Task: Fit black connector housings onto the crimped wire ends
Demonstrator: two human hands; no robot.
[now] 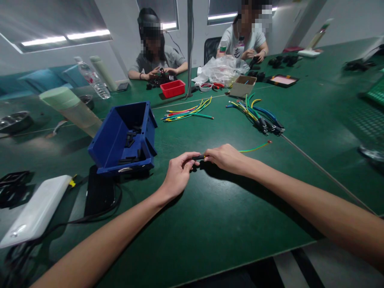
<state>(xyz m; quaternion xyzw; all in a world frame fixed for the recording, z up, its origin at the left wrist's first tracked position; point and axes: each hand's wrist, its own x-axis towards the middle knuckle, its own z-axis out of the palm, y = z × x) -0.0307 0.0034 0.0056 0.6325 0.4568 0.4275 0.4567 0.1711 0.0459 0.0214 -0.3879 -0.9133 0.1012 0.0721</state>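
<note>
Head view. Clock directions are centred on the black sleeve (pixel 198 157), with 12 o'clock at the far side of the green table (pixel 234 224). The sleeve lies between the two hands, near the middle of the view.

Left hand (pixel 177 175): the forearm enters from between 7 and 8 o'clock. The wrist is bent, turning the hand inward. The index finger extends toward 3 o'clock, with the thumb below it; together they pinch the near-horizontal sleeve at its 9 o'clock end.

Right hand (pixel 225 159): the forearm enters from 4 o'clock, long and nearly straight. The back of the hand faces up. The fingertips point to 9 o'clock and are closed narrowly on the green-and-yellow wire (pixel 255 150), just beside the sleeve. A small yellow part shows at this joint; the fingers hide how far the parts engage. The wire's free end emerges beyond the hand, between 2 and 3 o'clock, ending in a copper-coloured tip.

Surroundings: a loose wire group (pixel 189 114) lies near 12 o'clock. A wire bundle with black ends (pixel 258 114) lies at 2 o'clock. A blue bin (pixel 100 154) containing black pieces (pixel 130 140) stands between 9 and 10 o'clock.
</note>
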